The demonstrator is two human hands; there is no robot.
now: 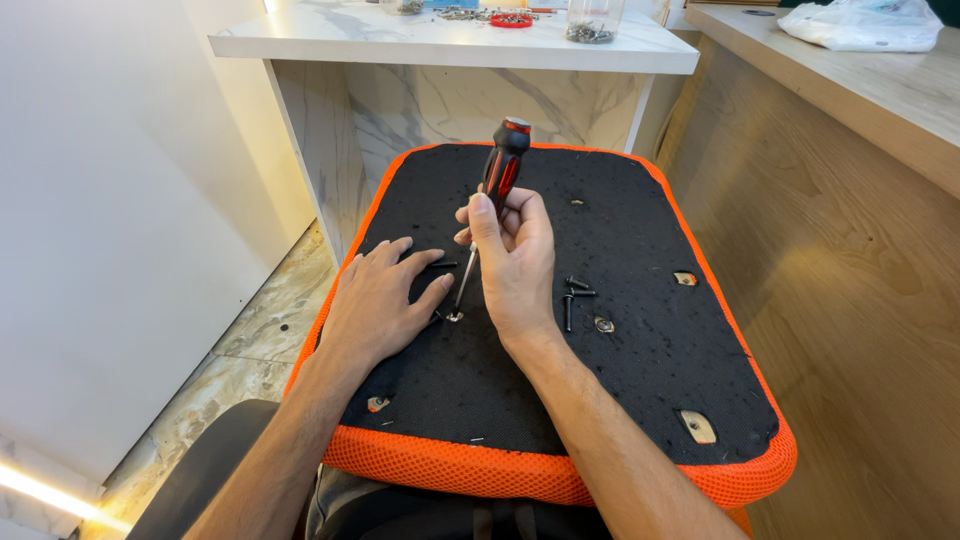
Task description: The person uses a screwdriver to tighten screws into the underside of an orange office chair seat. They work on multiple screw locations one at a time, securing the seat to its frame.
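Note:
An upturned chair seat [640,230] with a black fabric underside and orange mesh edge rests on my lap. My right hand [515,262] grips a screwdriver [500,170] with a red and black handle, tilted, its tip in a screw hole [454,316] on the left side of the seat. My left hand [382,300] lies flat on the fabric just left of that hole, fingers spread. A loose black screw [443,265] lies by my left fingertips. Three more black screws [574,293] lie right of my right wrist.
Other mounting holes [698,427] show in the fabric at the right and front left. A white marble-look desk [450,45] stands behind the seat with a jar [592,20] and red lid [511,20] of small hardware. A wooden counter [850,90] with a plastic bag [865,25] runs along the right.

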